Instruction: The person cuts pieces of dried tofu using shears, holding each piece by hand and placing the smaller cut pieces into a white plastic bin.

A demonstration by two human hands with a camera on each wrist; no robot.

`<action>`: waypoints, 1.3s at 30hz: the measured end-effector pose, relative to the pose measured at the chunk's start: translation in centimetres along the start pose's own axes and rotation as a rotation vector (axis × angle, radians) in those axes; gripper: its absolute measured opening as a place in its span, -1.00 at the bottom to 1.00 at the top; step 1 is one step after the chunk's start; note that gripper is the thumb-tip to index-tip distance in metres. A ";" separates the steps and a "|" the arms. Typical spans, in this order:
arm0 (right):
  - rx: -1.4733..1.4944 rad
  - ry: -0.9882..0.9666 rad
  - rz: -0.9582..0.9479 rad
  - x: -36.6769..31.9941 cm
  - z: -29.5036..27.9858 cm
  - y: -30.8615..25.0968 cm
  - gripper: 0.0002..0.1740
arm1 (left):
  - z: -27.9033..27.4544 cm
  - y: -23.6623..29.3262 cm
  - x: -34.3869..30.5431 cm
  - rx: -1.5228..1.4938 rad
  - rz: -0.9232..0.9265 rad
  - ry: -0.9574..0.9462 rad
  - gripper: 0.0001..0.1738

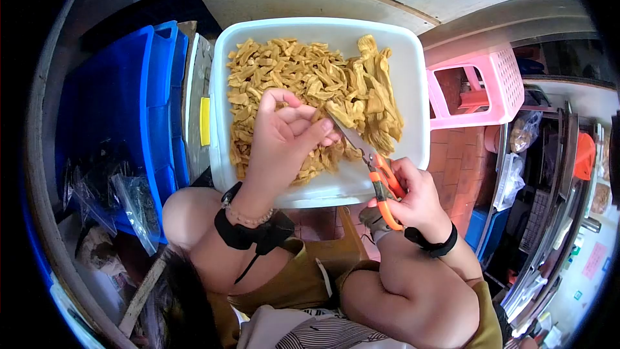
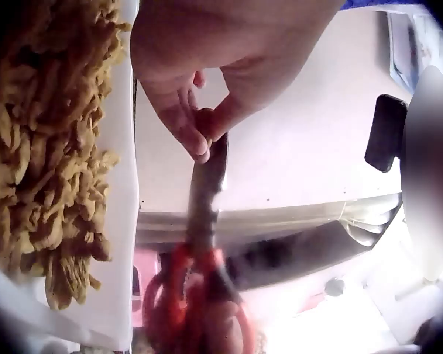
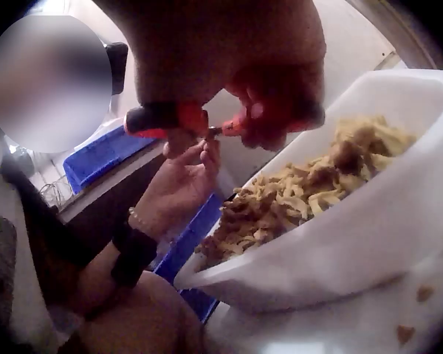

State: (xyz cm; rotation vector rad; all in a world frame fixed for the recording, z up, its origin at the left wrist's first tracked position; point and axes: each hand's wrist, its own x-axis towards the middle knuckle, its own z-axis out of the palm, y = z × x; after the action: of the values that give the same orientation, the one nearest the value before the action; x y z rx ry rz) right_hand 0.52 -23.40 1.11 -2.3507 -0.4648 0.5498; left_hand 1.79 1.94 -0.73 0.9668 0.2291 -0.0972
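Scissors with orange-and-black handles (image 1: 387, 190) are gripped in my right hand (image 1: 423, 200), fingers and thumb around the handles. Their metal blades (image 2: 204, 195) point at my left fingertips. My left hand (image 1: 287, 136) pinches a small yellow-brown strip (image 2: 205, 116) between thumb and fingers, right at the blade tips; most of that strip is hidden by the fingers. Below both hands is a white tub (image 1: 416, 148). Short yellow-brown pieces (image 1: 278, 68) fill its left and middle, while longer, wrinkled strips (image 1: 381, 94) lie heaped towards its right side.
Blue crates (image 1: 155, 103) stand left of the tub, with clear plastic bags (image 1: 135, 207) near them. A pink plastic stool (image 1: 504, 84) is on the right, over a red tiled floor (image 1: 455, 155). Cluttered shelves (image 1: 549, 200) line the far right. My bare knees flank the tub's near side.
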 end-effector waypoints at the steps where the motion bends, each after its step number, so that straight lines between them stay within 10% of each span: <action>1: -0.002 0.010 -0.031 0.0 0.0 0.0 -0.35 | 0.0 0.0 0.1 0.000 0.000 0.000 -0.58; 15: -0.088 0.089 -0.056 0.9 0.1 -1.0 -0.15 | 1.2 -1.4 -1.0 0.238 0.094 -0.024 -0.58; 23: 0.007 0.009 0.058 0.3 -0.1 -0.5 -0.50 | -0.1 -1.4 0.3 -0.049 0.003 0.009 -0.70; 39: 0.047 0.033 0.032 0.6 0.1 -1.4 -0.44 | 0.5 -2.1 -0.6 0.197 0.041 -0.088 -0.86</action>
State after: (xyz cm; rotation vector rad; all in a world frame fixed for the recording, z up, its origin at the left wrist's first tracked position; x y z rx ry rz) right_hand 0.73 -22.06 1.76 -2.3223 -0.3958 0.5303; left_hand 0.88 0.31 -2.03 1.1595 0.1201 -0.1258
